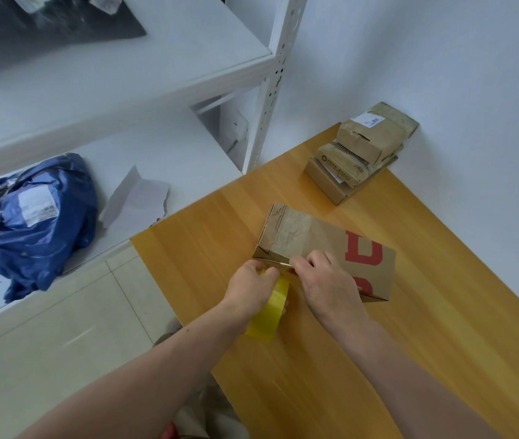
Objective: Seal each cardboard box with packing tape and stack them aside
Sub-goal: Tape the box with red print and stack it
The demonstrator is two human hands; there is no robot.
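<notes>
Cardboard box (321, 239) lying flat on the wooden table (426, 327), with a stack of boxes (359, 153) well apart at the far corner. The left hand (252, 286) grips the yellow tape roll (272, 308) just beside the box's near edge. The right hand (328, 280), fingers curled, pinches the tape strip (283, 264) against that edge. The box appears light, stiff but crushable, so it is probably best steadied near its corners.

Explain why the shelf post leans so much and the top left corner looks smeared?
Head view: the wide-angle lens tilts the shelf post and stretches the edges; there too the dark sheet at top left is blurred, likely by motion; light is soft and even, with faint shadows by the cardboard box and yellow tape roll, both fairly sharp.
</notes>
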